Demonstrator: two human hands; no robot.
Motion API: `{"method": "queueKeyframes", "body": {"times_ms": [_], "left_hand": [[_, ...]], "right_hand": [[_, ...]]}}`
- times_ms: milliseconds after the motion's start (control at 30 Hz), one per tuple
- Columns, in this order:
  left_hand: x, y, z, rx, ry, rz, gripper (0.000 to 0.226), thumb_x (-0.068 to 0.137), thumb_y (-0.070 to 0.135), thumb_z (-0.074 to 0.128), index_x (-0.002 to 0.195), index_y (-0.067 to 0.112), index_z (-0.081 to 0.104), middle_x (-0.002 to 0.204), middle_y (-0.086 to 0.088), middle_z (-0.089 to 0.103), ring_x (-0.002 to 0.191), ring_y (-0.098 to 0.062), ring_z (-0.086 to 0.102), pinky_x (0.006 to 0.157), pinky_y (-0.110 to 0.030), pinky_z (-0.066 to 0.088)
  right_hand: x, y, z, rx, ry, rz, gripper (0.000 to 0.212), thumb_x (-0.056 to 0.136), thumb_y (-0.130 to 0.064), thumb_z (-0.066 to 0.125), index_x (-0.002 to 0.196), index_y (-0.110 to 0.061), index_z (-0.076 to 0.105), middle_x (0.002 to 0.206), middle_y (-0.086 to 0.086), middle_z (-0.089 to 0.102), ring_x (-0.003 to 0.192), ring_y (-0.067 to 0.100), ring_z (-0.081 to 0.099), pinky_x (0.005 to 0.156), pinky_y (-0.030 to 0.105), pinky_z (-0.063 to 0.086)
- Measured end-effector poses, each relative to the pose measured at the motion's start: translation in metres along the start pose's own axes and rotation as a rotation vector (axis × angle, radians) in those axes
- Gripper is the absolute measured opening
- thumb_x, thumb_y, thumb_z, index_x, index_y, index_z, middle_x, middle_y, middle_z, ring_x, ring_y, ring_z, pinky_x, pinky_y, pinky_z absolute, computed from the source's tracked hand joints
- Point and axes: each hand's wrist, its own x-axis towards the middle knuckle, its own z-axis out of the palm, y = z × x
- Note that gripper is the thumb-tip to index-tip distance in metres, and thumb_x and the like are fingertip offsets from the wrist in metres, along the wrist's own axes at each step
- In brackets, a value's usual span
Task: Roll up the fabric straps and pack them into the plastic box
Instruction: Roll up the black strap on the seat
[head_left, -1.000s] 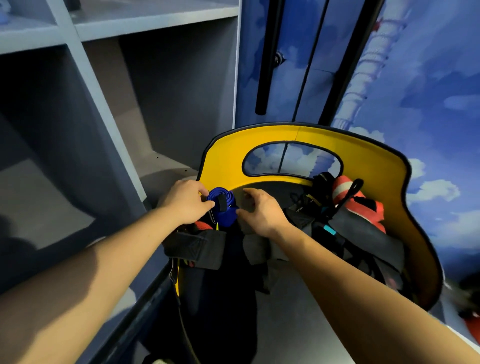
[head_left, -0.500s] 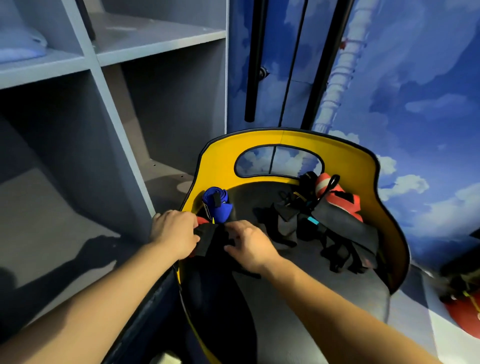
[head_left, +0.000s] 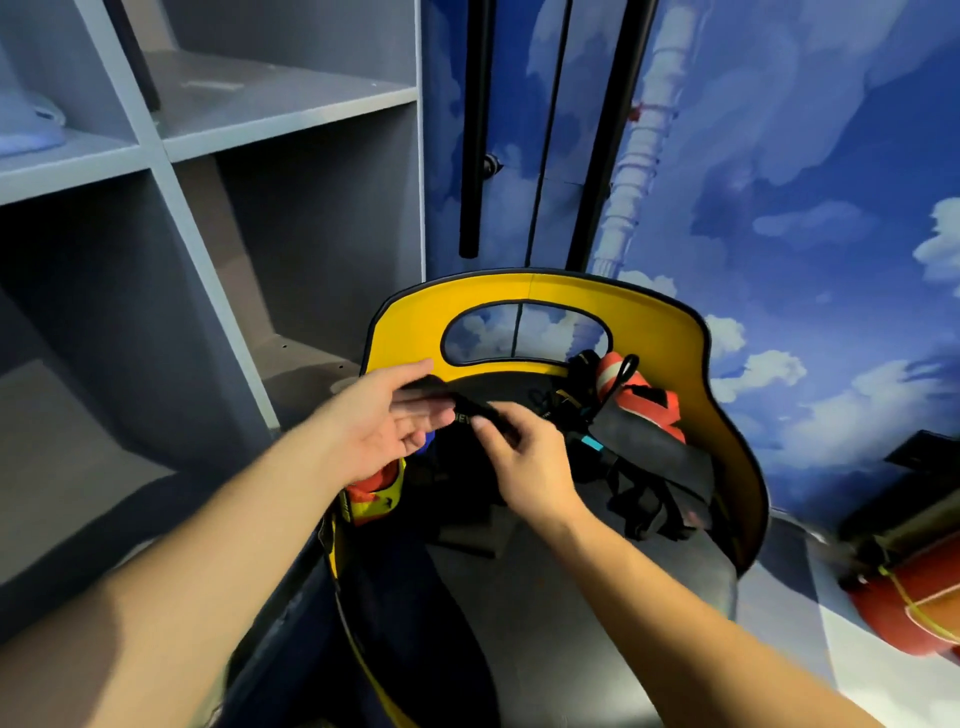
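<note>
Yellow-walled box (head_left: 670, 332), dark floor, stands against blue cloud-painted wall (head_left: 779, 182); grey shelving (head_left: 223, 145) at left. Black strap (head_left: 470, 402) above box: left hand (head_left: 387, 423) fingers nearly straight under it, right hand (head_left: 519, 457) fingers pinching it. More straps (head_left: 639, 431) heaped inside right.

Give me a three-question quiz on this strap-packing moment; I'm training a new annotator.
1. True or false: the right hand pinches the black strap.
2. Which hand lies open-palmed under the strap's end: A left, B right?
3. Fill in: the orange-and-black strap pile lies inside the ____-rimmed container.

Key: 1 true; 2 A; 3 yellow.
</note>
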Motion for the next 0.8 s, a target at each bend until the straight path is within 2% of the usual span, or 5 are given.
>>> {"method": "queueKeyframes", "body": {"times_ms": [167, 300, 467, 633, 800], "left_hand": [[-0.016, 0.009, 0.038, 0.0, -0.082, 0.129, 0.043, 0.097, 0.044, 0.055, 0.111, 0.006, 0.068, 0.105, -0.011, 0.077, 0.082, -0.019, 0.074, 0.064, -0.027, 0.043], [-0.029, 0.006, 0.062, 0.155, 0.029, 0.343, 0.013, 0.092, 0.022, 0.07, 0.103, 0.015, 0.073, 0.104, -0.009, 0.076, 0.081, -0.015, 0.07, 0.066, -0.025, 0.046], [-0.066, 0.013, 0.09, 0.324, -0.036, 0.473, 0.026, 0.084, 0.034, 0.078, 0.107, 0.022, 0.076, 0.101, 0.007, 0.077, 0.1, -0.014, 0.07, 0.085, -0.034, 0.051], [-0.106, 0.032, 0.111, 0.324, -0.15, 0.582, 0.008, 0.091, 0.02, 0.072, 0.09, 0.017, 0.08, 0.092, -0.005, 0.076, 0.087, -0.021, 0.068, 0.087, -0.041, 0.054], [-0.144, 0.043, 0.118, 0.266, -0.256, 0.577, 0.009, 0.092, 0.017, 0.069, 0.091, 0.012, 0.077, 0.088, -0.008, 0.076, 0.075, -0.019, 0.071, 0.063, -0.025, 0.055]], "right_hand": [[0.006, -0.036, -0.058, 0.237, 0.038, 0.071, 0.037, 0.098, -0.018, 0.064, 0.063, -0.023, 0.055, 0.056, -0.019, 0.056, 0.057, -0.005, 0.046, 0.058, 0.016, 0.038], [0.002, -0.057, -0.095, 0.37, -0.002, 0.158, 0.022, 0.099, -0.028, 0.062, 0.093, -0.008, 0.071, 0.089, 0.012, 0.074, 0.084, 0.017, 0.068, 0.076, 0.038, 0.053], [-0.008, -0.097, -0.129, 0.458, -0.056, 0.154, 0.016, 0.1, -0.021, 0.061, 0.103, -0.011, 0.073, 0.097, 0.005, 0.076, 0.09, 0.017, 0.071, 0.078, 0.032, 0.054], [-0.016, -0.14, -0.155, 0.422, -0.018, 0.118, 0.014, 0.098, -0.024, 0.063, 0.097, -0.014, 0.073, 0.085, -0.002, 0.073, 0.075, 0.008, 0.067, 0.068, 0.024, 0.052], [-0.026, -0.172, -0.174, 0.419, 0.066, 0.067, 0.019, 0.09, -0.036, 0.071, 0.095, -0.018, 0.076, 0.093, 0.009, 0.075, 0.085, 0.022, 0.066, 0.083, 0.045, 0.05]]}}
